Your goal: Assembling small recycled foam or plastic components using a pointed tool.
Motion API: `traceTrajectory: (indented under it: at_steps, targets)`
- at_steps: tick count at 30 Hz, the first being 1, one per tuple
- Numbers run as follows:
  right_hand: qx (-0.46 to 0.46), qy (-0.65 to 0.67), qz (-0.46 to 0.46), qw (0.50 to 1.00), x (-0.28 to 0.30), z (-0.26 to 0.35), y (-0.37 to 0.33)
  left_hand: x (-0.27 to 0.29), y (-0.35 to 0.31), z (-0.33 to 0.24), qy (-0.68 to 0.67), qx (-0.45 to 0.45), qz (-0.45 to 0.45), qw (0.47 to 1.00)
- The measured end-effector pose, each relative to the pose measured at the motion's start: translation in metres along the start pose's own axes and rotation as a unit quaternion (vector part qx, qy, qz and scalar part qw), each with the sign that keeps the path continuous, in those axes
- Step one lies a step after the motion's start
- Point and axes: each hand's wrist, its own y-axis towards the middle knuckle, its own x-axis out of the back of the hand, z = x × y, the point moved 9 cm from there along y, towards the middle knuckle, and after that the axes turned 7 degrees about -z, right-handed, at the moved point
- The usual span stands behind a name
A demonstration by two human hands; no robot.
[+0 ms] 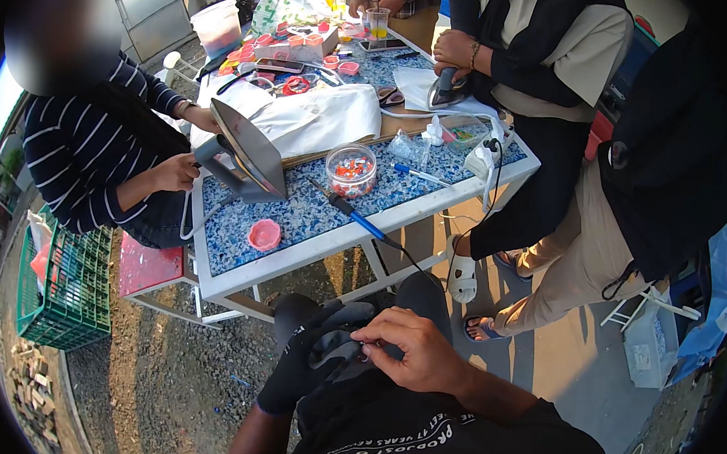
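Over my lap, my two hands meet at the front edge of the table. A black glove covers my left hand, whose fingers curl toward the right one. What it holds is too dark and small to make out. My bare right hand pinches thumb against forefinger at the tips of the gloved fingers, on something tiny that I cannot name. Closest on the table are a soldering iron with a blue handle, a round clear tub of small red and white pieces and a pink scalloped dish.
The white-framed table has a blue speckled top. At left a person in stripes holds a clothes iron tilted up; across, another person's hand rests on a second iron. A green crate and a red stool stand left.
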Motion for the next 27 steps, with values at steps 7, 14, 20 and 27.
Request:
traceTrajectory:
  at_steps: [7, 14, 20, 27]
  targets:
    - [0.020, -0.019, -0.033, 0.999, 0.003, 0.003, 0.000, -0.014, -0.003, 0.022, -0.145, 0.080, 0.050, 0.985]
    - [-0.065, 0.041, -0.073, 0.994, 0.014, -0.013, 0.002, -0.028, -0.003, 0.009, -0.165, 0.056, 0.044, 0.984]
    - [-0.102, 0.050, -0.099, 0.989, 0.014, -0.016, -0.004, -0.017, -0.008, 0.025, -0.011, 0.068, -0.060, 0.996]
    - [-0.193, 0.215, -0.100, 0.952, 0.005, -0.048, -0.009, -0.009, -0.001, 0.011, 0.098, -0.016, -0.090, 0.991]
